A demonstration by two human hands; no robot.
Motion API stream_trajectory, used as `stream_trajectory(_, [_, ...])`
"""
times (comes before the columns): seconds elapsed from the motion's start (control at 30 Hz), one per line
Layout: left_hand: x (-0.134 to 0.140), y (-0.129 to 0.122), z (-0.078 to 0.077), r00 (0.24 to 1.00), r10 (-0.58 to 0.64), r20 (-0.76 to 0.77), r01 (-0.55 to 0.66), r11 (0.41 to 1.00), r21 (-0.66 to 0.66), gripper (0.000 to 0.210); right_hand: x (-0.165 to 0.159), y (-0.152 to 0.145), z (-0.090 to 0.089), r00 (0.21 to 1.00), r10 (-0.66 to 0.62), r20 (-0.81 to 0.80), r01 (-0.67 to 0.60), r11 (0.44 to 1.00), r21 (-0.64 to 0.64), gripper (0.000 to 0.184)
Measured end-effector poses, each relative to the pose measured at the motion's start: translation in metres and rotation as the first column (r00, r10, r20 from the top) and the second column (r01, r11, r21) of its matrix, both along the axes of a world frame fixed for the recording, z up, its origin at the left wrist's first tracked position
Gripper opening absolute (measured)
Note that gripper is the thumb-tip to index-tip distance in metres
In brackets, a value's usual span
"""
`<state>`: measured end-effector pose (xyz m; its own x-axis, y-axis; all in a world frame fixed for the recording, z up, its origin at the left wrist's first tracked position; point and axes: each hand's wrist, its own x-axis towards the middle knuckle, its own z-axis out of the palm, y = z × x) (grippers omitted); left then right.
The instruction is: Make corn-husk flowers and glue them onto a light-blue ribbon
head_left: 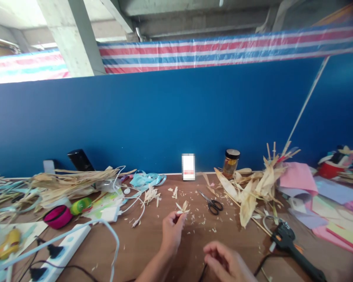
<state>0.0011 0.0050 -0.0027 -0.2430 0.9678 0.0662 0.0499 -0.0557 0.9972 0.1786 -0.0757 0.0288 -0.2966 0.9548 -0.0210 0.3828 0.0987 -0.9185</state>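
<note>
My left hand [172, 233] is closed in a pinch around the base of a small flower of pale dried husk [182, 207], whose petals spread above the fingertips. Lower down to the right, my right hand [226, 260] is loosely curled, thumb and forefinger a little apart, with nothing visible between them. A black cable passes just below its fingertips. Beyond the hands lie black-handled scissors [213, 204], slightly parted, among scattered husk scraps [204, 221]. A small pile of cut husk pieces [151, 195] sits left of the flower.
A black glue gun [294, 244] and dried husks [248, 199] lie right, near a lidded jar [231, 162]. Left are a white power strip [66, 248], a yellow glue gun [10, 244], a pink tape roll [57, 216] and loose cables. A blue partition [164, 125] stands behind.
</note>
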Motion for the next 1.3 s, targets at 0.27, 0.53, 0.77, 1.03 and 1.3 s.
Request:
stream_trajectory(0.27, [-0.029, 0.014, 0.011, 0.981, 0.152, -0.12, -0.144, 0.987, 0.074, 0.025, -0.023, 0.055, -0.01, 0.919, -0.199, 0.339, -0.014, 0.846, 0.533, 0.018])
stream_trajectory(0.53, [-0.048, 0.024, 0.004, 0.899, 0.255, -0.357, -0.252, 0.966, 0.056, 0.024, -0.012, 0.059, -0.043, 0.887, -0.389, 0.25, 0.033, 0.593, 0.805, 0.019])
stream_trajectory(0.77, [-0.062, 0.029, 0.011, 0.77, 0.184, -0.612, -0.278, 0.959, -0.062, 0.009, -0.002, 0.063, -0.05, 0.884, -0.419, 0.208, 0.083, 0.578, 0.812, 0.019])
stream_trajectory(1.03, [-0.064, 0.027, 0.008, 0.683, 0.074, -0.726, -0.24, 0.962, -0.127, 0.009, -0.002, 0.064, -0.05, 0.887, -0.427, 0.177, 0.129, 0.596, 0.793, 0.019])
stream_trajectory(1.3, [-0.089, 0.005, 0.019, 0.641, 0.072, -0.764, -0.242, 0.964, -0.112, 0.021, 0.002, 0.07, -0.056, 0.879, -0.467, 0.1, 0.219, 0.579, 0.785, 0.019])
